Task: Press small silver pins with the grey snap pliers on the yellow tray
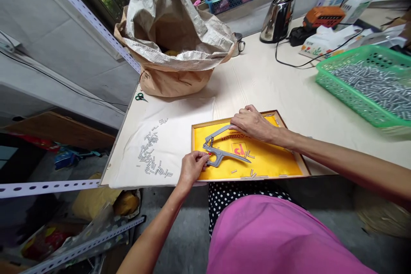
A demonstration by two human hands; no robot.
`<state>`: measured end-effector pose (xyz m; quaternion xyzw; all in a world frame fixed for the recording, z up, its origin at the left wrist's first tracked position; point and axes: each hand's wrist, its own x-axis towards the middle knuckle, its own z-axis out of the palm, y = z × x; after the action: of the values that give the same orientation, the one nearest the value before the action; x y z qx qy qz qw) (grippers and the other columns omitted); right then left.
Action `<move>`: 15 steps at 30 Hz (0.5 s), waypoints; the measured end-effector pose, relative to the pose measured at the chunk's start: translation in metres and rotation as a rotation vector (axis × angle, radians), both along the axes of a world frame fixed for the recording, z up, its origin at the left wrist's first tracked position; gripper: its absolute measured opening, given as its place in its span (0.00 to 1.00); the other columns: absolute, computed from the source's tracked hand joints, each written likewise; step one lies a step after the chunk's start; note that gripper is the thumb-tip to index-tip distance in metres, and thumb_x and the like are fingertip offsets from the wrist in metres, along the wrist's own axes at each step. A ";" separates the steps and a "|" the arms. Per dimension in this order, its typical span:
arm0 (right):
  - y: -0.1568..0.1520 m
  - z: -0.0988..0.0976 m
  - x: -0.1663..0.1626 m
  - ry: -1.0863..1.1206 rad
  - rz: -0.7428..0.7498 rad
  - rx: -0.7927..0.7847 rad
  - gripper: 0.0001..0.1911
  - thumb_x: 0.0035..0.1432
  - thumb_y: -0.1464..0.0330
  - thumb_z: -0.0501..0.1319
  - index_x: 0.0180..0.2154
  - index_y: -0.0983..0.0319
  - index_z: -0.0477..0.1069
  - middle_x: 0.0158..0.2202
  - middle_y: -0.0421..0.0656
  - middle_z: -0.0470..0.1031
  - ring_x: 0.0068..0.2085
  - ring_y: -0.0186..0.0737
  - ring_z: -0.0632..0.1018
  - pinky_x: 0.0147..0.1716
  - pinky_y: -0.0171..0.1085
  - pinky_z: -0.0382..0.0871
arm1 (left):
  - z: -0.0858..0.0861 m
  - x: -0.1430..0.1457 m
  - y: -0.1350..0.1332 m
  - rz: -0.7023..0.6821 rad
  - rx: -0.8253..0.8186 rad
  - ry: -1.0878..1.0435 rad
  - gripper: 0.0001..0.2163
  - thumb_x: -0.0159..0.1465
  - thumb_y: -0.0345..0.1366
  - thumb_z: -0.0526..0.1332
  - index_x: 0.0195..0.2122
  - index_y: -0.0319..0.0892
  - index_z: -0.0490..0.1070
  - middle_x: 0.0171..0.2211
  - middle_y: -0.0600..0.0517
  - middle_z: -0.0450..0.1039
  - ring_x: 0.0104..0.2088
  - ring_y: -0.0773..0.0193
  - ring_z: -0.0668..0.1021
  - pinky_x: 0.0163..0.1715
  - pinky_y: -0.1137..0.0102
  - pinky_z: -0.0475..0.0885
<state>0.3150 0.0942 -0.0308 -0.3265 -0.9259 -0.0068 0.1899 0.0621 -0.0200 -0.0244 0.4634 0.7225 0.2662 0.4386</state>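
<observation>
My right hand (252,124) is closed round the upper handle of grey hand-press pliers (221,154), whose handles are spread apart. The lower handle rests over the yellow lining of a shallow tray (195,132). At the jaw end, my left hand (194,165) is closed in a pinch by the head of the pliers. A small red spot shows at the jaws near its fingertips; what the fingers pinch is hidden. Several small silver metal pins (252,174) lie loose on the yellow lining. More such pins (149,150) are scattered on a white cloth to the left.
Behind the tray stands a large open woven sack (176,77). Green-handled scissors (140,96) lie near the table's left edge. A green basket (353,102) full of metal pins is at the right. An electric kettle (278,17) and an orange-black device (323,17) stand at the back.
</observation>
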 end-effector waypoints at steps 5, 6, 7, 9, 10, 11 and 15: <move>0.000 -0.004 0.001 0.016 0.002 0.008 0.24 0.73 0.57 0.44 0.34 0.61 0.72 0.31 0.44 0.77 0.34 0.40 0.67 0.44 0.42 0.51 | 0.004 0.001 0.003 -0.105 -0.014 0.131 0.05 0.60 0.29 0.63 0.27 0.39 0.75 0.18 0.56 0.74 0.19 0.69 0.76 0.23 0.77 0.70; 0.000 -0.005 0.001 0.016 0.001 0.008 0.24 0.73 0.57 0.44 0.34 0.61 0.72 0.31 0.44 0.77 0.34 0.40 0.67 0.44 0.42 0.51 | 0.005 0.002 0.003 -0.109 -0.042 0.130 0.05 0.61 0.29 0.63 0.28 0.39 0.75 0.17 0.57 0.74 0.19 0.69 0.76 0.22 0.77 0.70; 0.001 -0.006 0.001 0.015 0.001 0.005 0.24 0.73 0.57 0.44 0.34 0.61 0.72 0.31 0.44 0.77 0.34 0.41 0.67 0.44 0.42 0.51 | 0.006 0.002 0.004 -0.111 -0.068 0.129 0.05 0.61 0.28 0.63 0.28 0.39 0.75 0.16 0.57 0.73 0.18 0.68 0.76 0.22 0.77 0.70; 0.000 -0.006 0.001 0.013 0.004 -0.004 0.23 0.73 0.58 0.44 0.35 0.61 0.72 0.32 0.44 0.77 0.35 0.41 0.67 0.44 0.43 0.51 | 0.006 0.004 0.004 -0.114 -0.105 0.132 0.04 0.61 0.28 0.63 0.29 0.38 0.74 0.16 0.57 0.73 0.18 0.68 0.77 0.21 0.77 0.70; 0.000 -0.006 0.001 0.015 0.006 -0.010 0.23 0.73 0.58 0.44 0.36 0.61 0.72 0.33 0.45 0.77 0.35 0.41 0.67 0.44 0.43 0.51 | 0.006 0.004 0.005 -0.115 -0.118 0.131 0.04 0.62 0.28 0.63 0.29 0.38 0.74 0.15 0.57 0.73 0.18 0.68 0.77 0.21 0.77 0.69; -0.001 -0.005 0.001 0.020 0.007 -0.014 0.22 0.73 0.58 0.44 0.38 0.61 0.73 0.35 0.45 0.78 0.36 0.42 0.67 0.44 0.44 0.51 | 0.006 0.004 0.005 -0.115 -0.131 0.128 0.04 0.62 0.28 0.63 0.29 0.38 0.74 0.15 0.57 0.73 0.18 0.68 0.77 0.20 0.78 0.69; -0.012 -0.001 0.000 0.004 -0.004 -0.006 0.28 0.69 0.49 0.47 0.49 0.63 0.71 0.41 0.49 0.77 0.41 0.47 0.67 0.43 0.45 0.50 | 0.004 0.004 0.005 -0.098 -0.158 0.106 0.05 0.63 0.28 0.61 0.29 0.38 0.73 0.14 0.57 0.73 0.17 0.68 0.77 0.20 0.78 0.70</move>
<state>0.3152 0.0824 -0.0318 -0.3290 -0.9249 -0.0037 0.1906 0.0659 -0.0151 -0.0200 0.4757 0.7397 0.1617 0.4477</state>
